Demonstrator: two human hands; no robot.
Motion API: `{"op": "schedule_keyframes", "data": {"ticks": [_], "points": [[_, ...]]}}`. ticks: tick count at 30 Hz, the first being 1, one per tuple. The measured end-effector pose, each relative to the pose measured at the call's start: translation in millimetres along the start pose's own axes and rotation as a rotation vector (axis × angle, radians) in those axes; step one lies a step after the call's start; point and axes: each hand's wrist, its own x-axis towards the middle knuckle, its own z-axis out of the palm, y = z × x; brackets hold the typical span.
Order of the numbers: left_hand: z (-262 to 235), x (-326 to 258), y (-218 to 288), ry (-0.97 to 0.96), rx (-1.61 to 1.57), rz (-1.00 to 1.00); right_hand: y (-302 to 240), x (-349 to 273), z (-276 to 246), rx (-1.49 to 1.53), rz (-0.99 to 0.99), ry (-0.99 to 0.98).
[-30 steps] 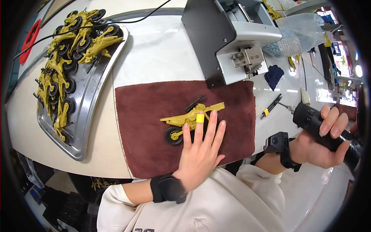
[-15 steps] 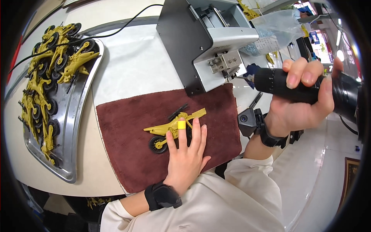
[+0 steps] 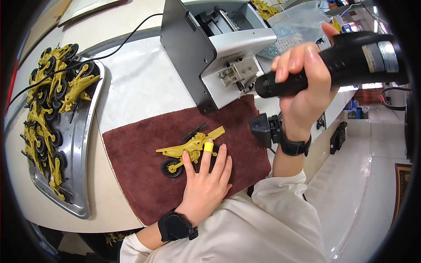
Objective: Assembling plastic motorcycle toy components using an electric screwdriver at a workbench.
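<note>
Head view shows my left hand (image 3: pixel 205 184) flat on the brown towel (image 3: pixel 140 175), fingers (image 3: pixel 223 164) spread and pressing down on a yellow toy motorcycle (image 3: pixel 186 151) that lies on its side near the towel's middle. One fingertip wears a yellow cap (it sits right against the bike's frame). My right hand (image 3: pixel 305 83) is raised above the towel's right edge, fingers wrapped tight around a black powered screwdriver (image 3: pixel 346 63) whose front end points left toward the grey machine (image 3: pixel 215 48) standing on the white tabletop (image 3: pixel 136 87). Black bands sit on both wrists. To the far left, a metal tray (image 3: pixel 81 144) carries a heap of the same yellow motorcycles (image 3: pixel 48 105) with black wheels. A black cable (image 3: pixel 127 39) runs across the tabletop behind the tray toward the machine.
</note>
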Motion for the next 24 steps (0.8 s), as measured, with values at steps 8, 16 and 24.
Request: {"op": "schedule_keyframes", "data": {"ticks": [8, 16, 24], "points": [[-3.8, 1.7, 0.6, -0.006, 0.015, 0.002, -46.5, -59.8, 9.4, 0.476, -0.001, -0.2], [6.9, 0.2, -2.6, 0.168, 0.018, -0.177, -18.1, -75.3, 49.3, 0.547, -0.028, -0.706], [-4.4, -19.5, -7.8, 0.18, -0.095, -0.182, -21.0, -104.9, 69.8, 0.389, 0.056, -0.594]]}}
